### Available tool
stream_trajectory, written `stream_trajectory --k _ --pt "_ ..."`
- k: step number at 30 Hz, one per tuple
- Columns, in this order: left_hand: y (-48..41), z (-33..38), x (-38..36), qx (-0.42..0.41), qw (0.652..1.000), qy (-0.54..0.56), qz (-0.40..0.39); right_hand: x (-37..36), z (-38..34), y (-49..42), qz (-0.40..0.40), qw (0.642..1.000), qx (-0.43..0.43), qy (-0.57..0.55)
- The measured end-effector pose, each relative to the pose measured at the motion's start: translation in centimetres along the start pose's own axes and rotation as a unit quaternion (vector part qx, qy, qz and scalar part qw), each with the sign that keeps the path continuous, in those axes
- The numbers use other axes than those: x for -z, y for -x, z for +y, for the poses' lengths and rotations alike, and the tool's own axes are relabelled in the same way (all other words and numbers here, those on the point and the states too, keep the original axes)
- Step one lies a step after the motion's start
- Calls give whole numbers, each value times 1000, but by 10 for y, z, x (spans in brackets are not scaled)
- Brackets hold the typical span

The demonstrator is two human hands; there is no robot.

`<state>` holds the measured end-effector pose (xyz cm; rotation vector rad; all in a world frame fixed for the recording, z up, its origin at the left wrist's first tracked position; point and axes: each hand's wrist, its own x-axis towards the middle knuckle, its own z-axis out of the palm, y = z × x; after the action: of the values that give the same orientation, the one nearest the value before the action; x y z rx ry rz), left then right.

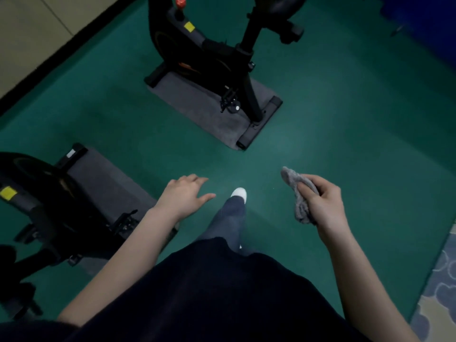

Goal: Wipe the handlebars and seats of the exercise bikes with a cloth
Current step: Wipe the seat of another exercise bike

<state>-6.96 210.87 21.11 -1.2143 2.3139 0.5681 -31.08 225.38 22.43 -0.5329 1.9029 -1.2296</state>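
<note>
Here, the right hand [325,203] is gripping the cloth [302,196]. Its fingers are curling round a grey bunched wad, with one end sticking up past the thumb and the other hanging below the palm. The cloth is touching neither bike; it is hovering over the floor [345,119], which is green. The left hand [183,196] is holding nothing, its fingers loosely spread and reaching forward, palm down, just beside the near bike [37,206].

That bike is standing at the left edge on a grey mat [103,178], only partly in view, with a yellow sticker showing on its black frame. The far bike [212,58] is standing ahead, well apart from both hands, on a second mat [197,107] – black frame, a red knob [180,1] at the top and a yellow sticker below it. Its handlebars are lying outside the view, and a dark rounded shape at the top edge is cut off, so I cannot tell whether it is the seat.

Between the hands a white shoe [239,193] is stepping forward. A pale patterned rug [439,292] is showing at the lower right.
</note>
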Motion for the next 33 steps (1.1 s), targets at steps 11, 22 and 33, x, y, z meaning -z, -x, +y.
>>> stream_trajectory --k 11,22,33 --pt "-195 49 93 -17 999 27 -5 28 -80 -169 -1 998 1 69" --pt "-307 111 173 -6 999 50 -10 59 -152 -307 -30 996 49 66" --pt "-383 221 198 127 965 221 70 158 -202 -458 -135 982 83 99"
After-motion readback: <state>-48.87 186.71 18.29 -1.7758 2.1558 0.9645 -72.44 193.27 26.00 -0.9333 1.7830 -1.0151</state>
